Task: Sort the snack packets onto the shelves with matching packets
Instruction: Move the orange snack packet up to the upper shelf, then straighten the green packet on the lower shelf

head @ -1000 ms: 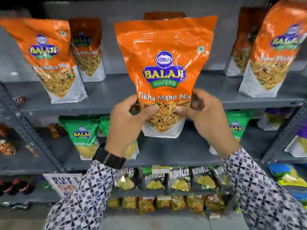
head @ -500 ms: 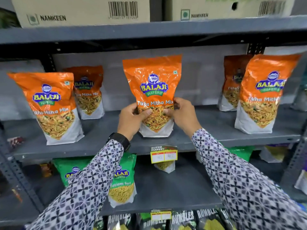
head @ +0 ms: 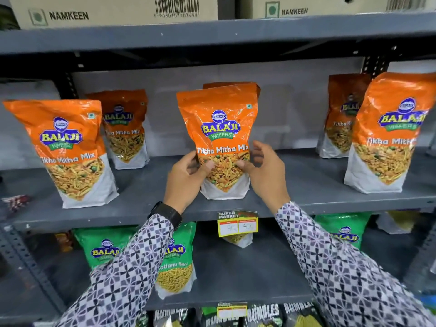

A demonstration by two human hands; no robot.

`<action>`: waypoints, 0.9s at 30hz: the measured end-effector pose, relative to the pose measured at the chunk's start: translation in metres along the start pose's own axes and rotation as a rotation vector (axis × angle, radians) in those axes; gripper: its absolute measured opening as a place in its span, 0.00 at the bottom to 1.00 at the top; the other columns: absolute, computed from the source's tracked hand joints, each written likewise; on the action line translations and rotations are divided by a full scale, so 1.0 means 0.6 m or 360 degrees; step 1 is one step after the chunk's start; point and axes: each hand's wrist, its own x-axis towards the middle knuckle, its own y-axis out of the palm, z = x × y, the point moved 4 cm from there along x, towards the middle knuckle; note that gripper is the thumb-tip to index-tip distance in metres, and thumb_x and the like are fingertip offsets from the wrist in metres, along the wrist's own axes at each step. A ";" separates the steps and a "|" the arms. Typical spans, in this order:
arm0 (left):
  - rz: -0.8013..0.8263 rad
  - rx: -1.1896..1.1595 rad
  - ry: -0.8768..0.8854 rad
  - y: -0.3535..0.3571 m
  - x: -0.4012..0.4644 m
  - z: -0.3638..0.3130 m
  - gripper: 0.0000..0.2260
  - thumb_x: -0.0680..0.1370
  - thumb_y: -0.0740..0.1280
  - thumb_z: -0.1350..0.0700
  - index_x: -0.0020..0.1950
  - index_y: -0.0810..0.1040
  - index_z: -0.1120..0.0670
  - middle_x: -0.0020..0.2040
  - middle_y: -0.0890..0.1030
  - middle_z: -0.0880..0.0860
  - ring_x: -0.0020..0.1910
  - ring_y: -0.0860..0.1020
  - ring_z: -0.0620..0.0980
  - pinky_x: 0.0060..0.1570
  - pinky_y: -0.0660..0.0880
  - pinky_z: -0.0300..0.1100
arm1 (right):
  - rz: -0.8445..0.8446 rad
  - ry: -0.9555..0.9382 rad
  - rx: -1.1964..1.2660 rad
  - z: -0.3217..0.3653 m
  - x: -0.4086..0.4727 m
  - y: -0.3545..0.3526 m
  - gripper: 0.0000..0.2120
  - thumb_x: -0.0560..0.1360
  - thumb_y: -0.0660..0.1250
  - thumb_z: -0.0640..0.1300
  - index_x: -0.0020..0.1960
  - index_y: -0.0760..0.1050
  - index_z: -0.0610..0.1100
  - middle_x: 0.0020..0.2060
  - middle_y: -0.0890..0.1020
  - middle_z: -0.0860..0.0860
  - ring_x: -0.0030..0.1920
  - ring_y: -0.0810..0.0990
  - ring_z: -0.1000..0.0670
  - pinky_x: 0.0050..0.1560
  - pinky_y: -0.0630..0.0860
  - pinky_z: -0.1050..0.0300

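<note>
Orange snack packet (head: 218, 142) stands upright at frame center on the gray shelf (head: 306, 185) w/ matching packets, another just behind it. Left hand (head: 188, 178) grips its lower left edge; right hand (head: 264, 173) is loosening, thumb touching the front, fingers apart. Both hands equally near, so release looks imminent.
</note>
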 end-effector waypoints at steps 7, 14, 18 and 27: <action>-0.0466 0.0018 0.0070 -0.070 -0.146 0.053 0.15 0.80 0.73 0.59 0.66 0.81 0.50 0.54 0.85 0.44 0.48 0.82 0.35 0.48 0.75 0.26 | 0.0154 -0.0295 0.0201 -0.010 -0.150 0.037 0.14 0.75 0.75 0.36 0.57 0.80 0.47 0.52 0.84 0.51 0.47 0.83 0.56 0.48 0.82 0.62; -0.0410 0.0184 -0.0702 -0.127 -0.265 0.265 0.13 0.80 0.72 0.57 0.65 0.81 0.53 0.51 0.84 0.48 0.51 0.82 0.43 0.61 0.78 0.48 | 0.0878 0.0154 0.0030 -0.180 -0.276 0.199 0.14 0.74 0.76 0.35 0.60 0.81 0.39 0.45 0.82 0.52 0.44 0.82 0.53 0.51 0.80 0.62; -0.0169 0.0164 -0.1196 -0.138 -0.283 0.364 0.29 0.80 0.73 0.52 0.78 0.69 0.56 0.67 0.80 0.58 0.65 0.79 0.56 0.66 0.72 0.48 | 0.1108 0.0534 -0.0217 -0.265 -0.292 0.279 0.26 0.75 0.76 0.41 0.71 0.73 0.40 0.54 0.81 0.47 0.52 0.82 0.48 0.59 0.80 0.51; 0.0169 0.0356 -0.1228 -0.138 -0.247 0.464 0.31 0.77 0.76 0.52 0.76 0.70 0.57 0.66 0.79 0.52 0.69 0.77 0.58 0.68 0.73 0.53 | 0.1213 0.0801 -0.0411 -0.323 -0.277 0.381 0.34 0.69 0.81 0.37 0.72 0.72 0.41 0.63 0.84 0.42 0.62 0.84 0.42 0.54 0.79 0.56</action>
